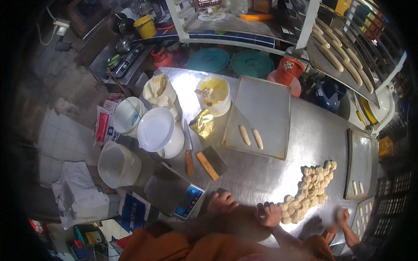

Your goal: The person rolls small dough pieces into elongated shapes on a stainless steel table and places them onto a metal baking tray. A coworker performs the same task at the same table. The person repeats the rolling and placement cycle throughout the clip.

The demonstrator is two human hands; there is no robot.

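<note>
On the steel worktable (248, 176), my left hand (222, 203) rests near the front edge, fingers curled; whether anything lies under it is hidden. My right hand (270, 215) is at the left end of a pile of dough balls (305, 195), its fingers beside or on the nearest pieces; a grip cannot be made out. A baking tray (261, 98) farther back holds two shaped dough sticks (250, 137). Left of my left hand lie a dough scraper with a wooden handle (208, 165), a knife (188, 153) and a digital scale (174, 189).
A co-worker's hands (341, 222) are at the lower right, beyond the dough pile. Stacked trays (359, 163) lie at the right edge. Plastic tubs (119, 164), a white bowl (156, 129) and a bucket with yellow fat (214, 94) stand left and back.
</note>
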